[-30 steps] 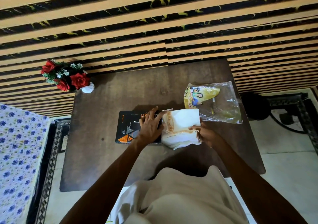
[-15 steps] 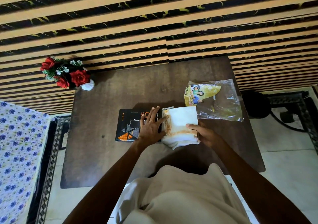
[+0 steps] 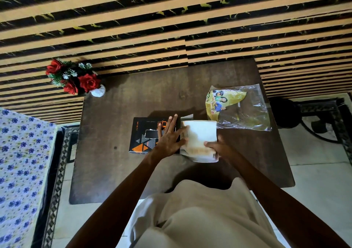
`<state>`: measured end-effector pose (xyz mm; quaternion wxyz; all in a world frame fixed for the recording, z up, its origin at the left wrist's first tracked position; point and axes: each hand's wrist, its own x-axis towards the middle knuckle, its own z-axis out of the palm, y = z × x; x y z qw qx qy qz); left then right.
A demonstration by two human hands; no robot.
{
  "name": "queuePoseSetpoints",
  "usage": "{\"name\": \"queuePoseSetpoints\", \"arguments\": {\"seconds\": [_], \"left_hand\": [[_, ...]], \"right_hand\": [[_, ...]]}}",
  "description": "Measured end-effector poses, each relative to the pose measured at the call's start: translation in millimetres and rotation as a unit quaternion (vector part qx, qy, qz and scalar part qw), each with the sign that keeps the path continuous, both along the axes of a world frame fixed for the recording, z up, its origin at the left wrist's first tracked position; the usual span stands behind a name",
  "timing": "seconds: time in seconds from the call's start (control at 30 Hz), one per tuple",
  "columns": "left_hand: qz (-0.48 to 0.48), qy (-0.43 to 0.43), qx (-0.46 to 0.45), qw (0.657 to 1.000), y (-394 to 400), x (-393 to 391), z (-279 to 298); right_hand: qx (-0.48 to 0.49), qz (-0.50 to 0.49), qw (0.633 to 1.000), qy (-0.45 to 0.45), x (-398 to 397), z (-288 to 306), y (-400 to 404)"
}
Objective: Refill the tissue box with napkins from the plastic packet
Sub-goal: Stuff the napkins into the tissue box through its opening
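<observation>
Both hands work at mid-table: the left hand (image 3: 168,136) lies flat, fingers spread, pinning the box (image 3: 150,136), gripping nothing. Just beside it, the right hand (image 3: 217,146) clasps the near edge of the napkins (image 3: 199,138), whose far side butts against the box's open end. Beyond the right hand lies the packet (image 3: 239,107), looking emptied. Likely trouble: the soft stack may buckle or fan at the opening, and the flap could tear.
</observation>
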<state>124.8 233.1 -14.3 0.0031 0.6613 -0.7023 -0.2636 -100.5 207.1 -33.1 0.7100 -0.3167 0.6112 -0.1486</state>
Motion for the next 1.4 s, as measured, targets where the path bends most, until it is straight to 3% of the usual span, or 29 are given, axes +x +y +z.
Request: {"name": "queuePoseSetpoints", "arguments": {"seconds": [0.03, 0.13, 0.3, 0.47, 0.6, 0.8, 0.93, 1.1, 1.33, 1.4], "left_hand": [[-0.003, -0.003, 0.002, 1.0, 0.3, -0.3, -0.3], [-0.014, -0.006, 0.003, 1.0, 0.3, -1.7, 0.5], [0.0, 0.041, 0.017, 0.999, -3.6, 0.2, 10.1], [-0.017, 0.024, 0.052, 0.998, -8.4, 3.5, 18.4], [-0.028, 0.015, 0.07, 0.997, -9.9, 3.4, 20.3], [-0.007, 0.025, 0.059, 0.998, -11.0, 2.6, 16.2], [-0.029, 0.042, 0.075, 0.996, -15.0, 9.3, 20.8], [-0.11, -0.107, 0.038, 0.987, -14.2, 30.7, 24.6], [-0.078, -0.098, 0.059, 0.99, -11.3, 47.4, 21.7], [-0.074, -0.093, 0.065, 0.991, -12.5, 45.6, 23.3]], "right_hand": [[-0.039, 0.033, 0.998, 0.046, 1.7, 0.0, -0.3], [-0.069, 0.076, 0.993, 0.06, 2.9, -3.3, -1.4], [0.027, 0.017, 0.999, -0.03, 4.6, 5.2, -3.4], [0.077, -0.002, 0.992, -0.101, -1.2, 1.3, -6.6], [0.052, 0.003, 0.998, -0.03, 5.7, -3.3, -6.1], [0.018, -0.032, 0.999, -0.033, 23.5, 5.1, -9.9], [0.052, -0.036, 0.995, -0.072, 33.9, 5.7, -6.2], [0.075, -0.017, 0.993, -0.084, 35.0, 13.0, -10.4], [0.025, -0.063, 0.995, 0.073, 62.8, 9.2, -7.4], [0.042, -0.059, 0.996, 0.052, 81.0, 15.0, -5.9]]}}
